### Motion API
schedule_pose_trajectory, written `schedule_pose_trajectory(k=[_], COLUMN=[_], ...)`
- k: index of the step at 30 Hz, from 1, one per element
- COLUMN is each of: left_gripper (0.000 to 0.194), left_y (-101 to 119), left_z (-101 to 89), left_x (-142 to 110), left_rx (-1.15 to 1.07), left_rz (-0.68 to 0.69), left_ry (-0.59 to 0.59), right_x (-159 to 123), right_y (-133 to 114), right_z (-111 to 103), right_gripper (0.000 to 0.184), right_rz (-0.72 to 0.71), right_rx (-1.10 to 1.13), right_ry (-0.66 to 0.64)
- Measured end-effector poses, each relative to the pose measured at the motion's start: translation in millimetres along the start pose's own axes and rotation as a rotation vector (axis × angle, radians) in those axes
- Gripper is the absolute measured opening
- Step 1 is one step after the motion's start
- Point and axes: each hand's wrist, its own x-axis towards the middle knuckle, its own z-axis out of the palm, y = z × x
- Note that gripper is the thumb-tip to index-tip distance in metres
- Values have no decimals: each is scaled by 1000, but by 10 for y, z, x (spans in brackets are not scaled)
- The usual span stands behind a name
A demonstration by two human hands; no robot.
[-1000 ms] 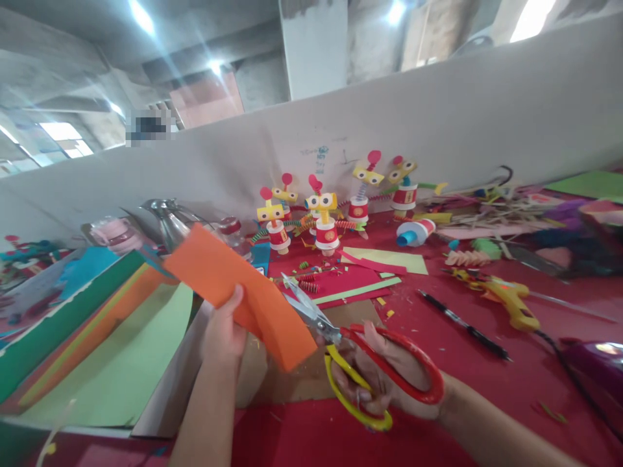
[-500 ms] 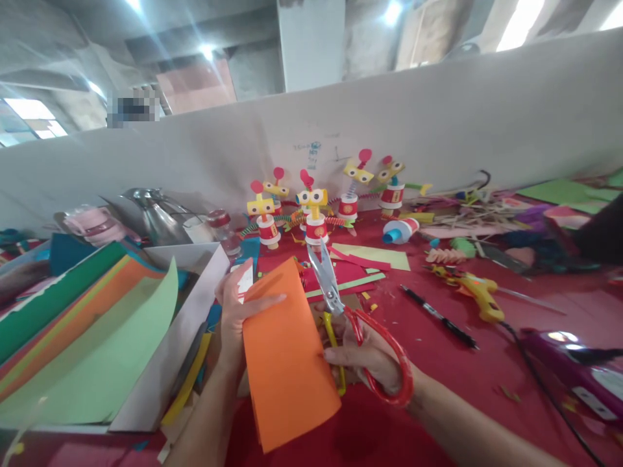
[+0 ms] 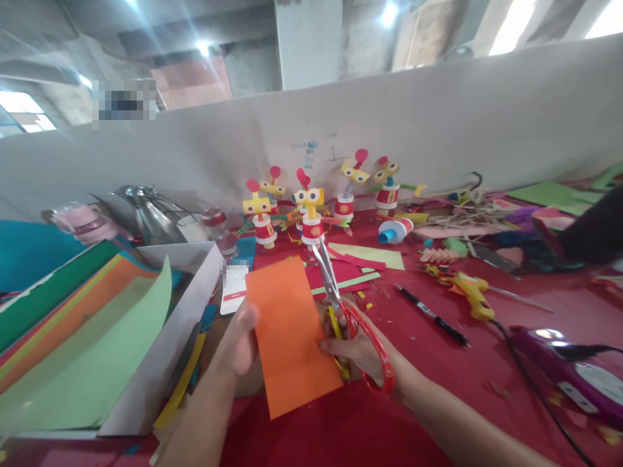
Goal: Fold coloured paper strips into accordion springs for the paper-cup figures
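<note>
A sheet of orange paper [image 3: 294, 337] stands between my two hands, upright and slightly tilted. At its left edge is my left hand [image 3: 239, 340], closed on the paper, with the thumb blurred and the other fingers partly hidden. My right hand [image 3: 357, 347] grips scissors [image 3: 331, 279] with a red handle, the blades pointing up and away beside the paper's right edge. The right thumb also presses on the paper near that edge. Something yellow [image 3: 338, 331] shows between the scissors and the paper.
Several cup figures [image 3: 312, 227] stand at the back. On the left is a white box [image 3: 195, 279] of coloured paper. A glue gun [image 3: 474, 292], a black pen [image 3: 433, 316] and a purple power strip [image 3: 569, 370] lie right. A white card [image 3: 233, 298] lies beyond my left hand.
My left thumb has slid from the front of the orange paper to its left edge. The sheet's lower end has risen, and the white card shows more fully.
</note>
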Motion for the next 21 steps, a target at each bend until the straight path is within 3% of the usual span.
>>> schedule_pose_trajectory(k=[3, 5, 7, 10, 12, 15, 19, 21], left_gripper=[60, 50, 43, 48, 52, 50, 47, 46], left_y=[-24, -68, -91, -52, 10, 118, 262, 308], left_z=[1, 1, -25, -135, -233, -345, -396, -418], left_x=[-41, -17, 51, 200, 286, 324, 236, 217], left_rx=[274, 405, 446, 396, 286, 138, 237, 276], left_rz=[-11, 22, 128, 281, 357, 438, 820, 922], left_ry=[-90, -52, 90, 365, 463, 515, 715, 744], right_x=[16, 19, 15, -4, -29, -88, -163, -178], right_y=[-7, -29, -55, -80, -83, -75, -47, -32], right_z=[-14, -5, 7, 24, 36, 52, 55, 50], right_gripper=[46, 46, 42, 39, 43, 51, 57, 59], right_rz=[-20, -23, 22, 122, 184, 274, 290, 285], right_rx=[-17, -7, -33, -25, 79, 217, 282, 289], right_ry=[61, 86, 109, 109, 34, -169, -394, -461])
